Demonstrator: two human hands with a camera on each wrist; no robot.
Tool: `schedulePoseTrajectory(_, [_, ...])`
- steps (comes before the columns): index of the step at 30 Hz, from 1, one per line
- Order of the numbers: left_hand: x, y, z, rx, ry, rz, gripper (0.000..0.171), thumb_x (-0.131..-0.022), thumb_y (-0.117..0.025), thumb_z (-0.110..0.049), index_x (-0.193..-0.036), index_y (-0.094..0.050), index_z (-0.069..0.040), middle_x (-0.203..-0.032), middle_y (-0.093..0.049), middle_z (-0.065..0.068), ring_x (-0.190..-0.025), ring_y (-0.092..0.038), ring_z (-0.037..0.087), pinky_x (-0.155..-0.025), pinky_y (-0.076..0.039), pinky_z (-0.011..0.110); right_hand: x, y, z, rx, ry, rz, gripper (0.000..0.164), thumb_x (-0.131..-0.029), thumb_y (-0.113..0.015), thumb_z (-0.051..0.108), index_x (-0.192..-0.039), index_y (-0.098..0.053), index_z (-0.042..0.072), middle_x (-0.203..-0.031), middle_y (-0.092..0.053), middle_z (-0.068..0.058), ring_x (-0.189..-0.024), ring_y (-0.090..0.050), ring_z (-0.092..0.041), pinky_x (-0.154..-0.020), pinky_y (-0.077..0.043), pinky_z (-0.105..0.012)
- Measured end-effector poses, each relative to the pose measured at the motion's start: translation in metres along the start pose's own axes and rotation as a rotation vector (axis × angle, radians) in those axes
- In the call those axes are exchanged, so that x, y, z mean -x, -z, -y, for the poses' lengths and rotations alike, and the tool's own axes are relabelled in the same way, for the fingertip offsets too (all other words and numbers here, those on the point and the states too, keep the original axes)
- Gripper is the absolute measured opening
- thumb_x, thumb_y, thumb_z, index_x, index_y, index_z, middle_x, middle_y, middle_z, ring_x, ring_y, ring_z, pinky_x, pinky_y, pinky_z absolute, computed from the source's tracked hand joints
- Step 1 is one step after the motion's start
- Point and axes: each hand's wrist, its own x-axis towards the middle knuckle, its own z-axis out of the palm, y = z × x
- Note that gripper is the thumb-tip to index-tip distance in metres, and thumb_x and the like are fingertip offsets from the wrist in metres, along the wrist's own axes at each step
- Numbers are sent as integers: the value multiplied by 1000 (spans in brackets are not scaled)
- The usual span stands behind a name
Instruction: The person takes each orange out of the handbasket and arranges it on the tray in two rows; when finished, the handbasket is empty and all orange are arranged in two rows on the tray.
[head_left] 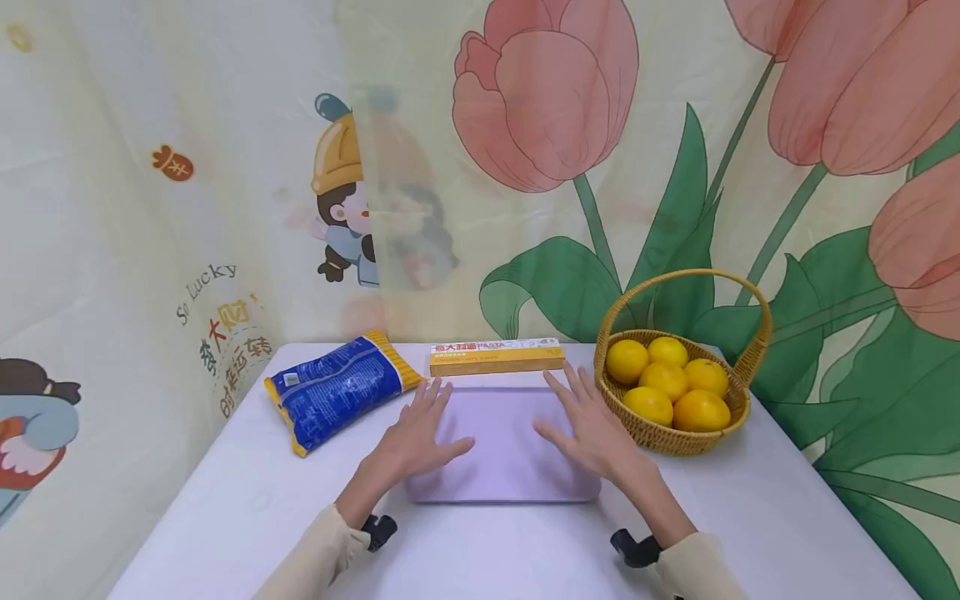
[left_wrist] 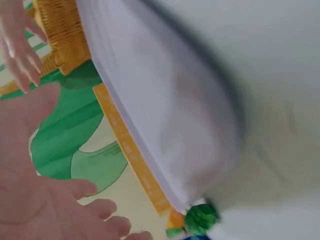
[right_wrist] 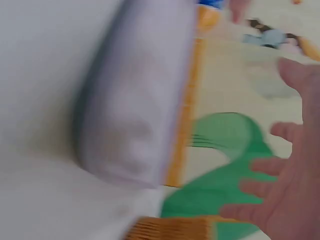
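A light purple tray (head_left: 502, 446) lies flat on the white table. Above its left side hovers my left hand (head_left: 422, 433), fingers spread and holding nothing. My right hand (head_left: 592, 429) is spread the same way above the tray's right side, also holding nothing. In the left wrist view the left palm (left_wrist: 45, 185) shows beside the blurred tray (left_wrist: 150, 90). The right wrist view has the right hand's fingers (right_wrist: 267, 187) extended, apart from the tray (right_wrist: 135, 100).
A blue and yellow plastic packet (head_left: 341, 392) lies at the back left. Behind the tray is a yellow and white pasta box (head_left: 497, 357). A wicker basket (head_left: 678, 442) with a tall handle holds several orange fruits (head_left: 664, 381) at the right. Printed curtains (head_left: 420, 167) hang behind the table.
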Motion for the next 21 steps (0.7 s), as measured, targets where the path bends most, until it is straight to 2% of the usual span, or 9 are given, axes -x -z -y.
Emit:
schedulePoseTrajectory(2, [14,3,6,27,8,8,104,-96,-77,-50,-170,-24,-1,-180,-9,20,-166,-7,42,-125,-28,74,6,18,4,-57,29,9,82,-104,-62,58,-170,-37,16,-178,-25,-18,-162,-24,-47,-123,-29,-78])
schedulePoseTrajectory(4, [25,5,8,49,-6,6,109,-93,-82,-48,-170,-24,1,-180,-8,21,-166,-9,41,-125,-30,72,11,37,3,-114,71,-17,75,-104,-69,49,-164,-46,12,-170,-41,-18,-155,-40,-46,-118,-39,-75])
schedulePoseTrajectory(6, [35,6,8,81,-36,3,112,-91,-86,-46,-169,-23,3,-179,-10,22,-166,-12,41,-129,-27,66,13,57,-3,-174,104,-49,66,-103,-74,39,-158,-54,8,-161,-54,-18,-145,-53,-44,-114,-47,-71])
schedulePoseTrajectory(9, [47,6,6,126,-57,18,116,-88,-90,-44,-170,-22,3,-179,-12,22,-165,-14,40,-133,-22,60,12,86,-22,-241,123,-86,57,-99,-80,25,-148,-62,3,-146,-67,-20,-131,-64,-44,-106,-56,-66])
schedulePoseTrajectory(12, [58,1,9,138,-42,21,122,-83,-95,-41,-170,-21,3,-178,-14,23,-165,-14,41,-133,-20,59,2,106,-46,-258,82,-98,55,-97,-83,21,-144,-63,-1,-140,-69,-24,-127,-65,-46,-104,-57,-66])
schedulePoseTrajectory(14, [62,-3,13,137,-15,-1,126,-79,-98,-38,-169,-21,5,-177,-15,25,-164,-15,43,-132,-21,61,-7,113,-62,-255,37,-96,57,-97,-83,22,-144,-61,-3,-141,-66,-28,-129,-63,-48,-106,-55,-67])
schedulePoseTrajectory(18, [63,-11,21,142,46,-47,131,-74,-102,-31,-167,-20,11,-175,-16,31,-162,-19,47,-131,-24,62,-26,115,-90,-281,-74,-62,69,-99,-81,27,-152,-51,-6,-150,-58,-33,-137,-55,-52,-114,-49,-67])
schedulePoseTrajectory(21, [60,-14,27,130,86,-59,132,-73,-102,-30,-166,-18,11,-175,-14,32,-162,-17,48,-131,-23,62,-38,111,-105,-297,-138,-28,76,-100,-81,30,-157,-45,-7,-154,-53,-34,-141,-49,-54,-118,-45,-68])
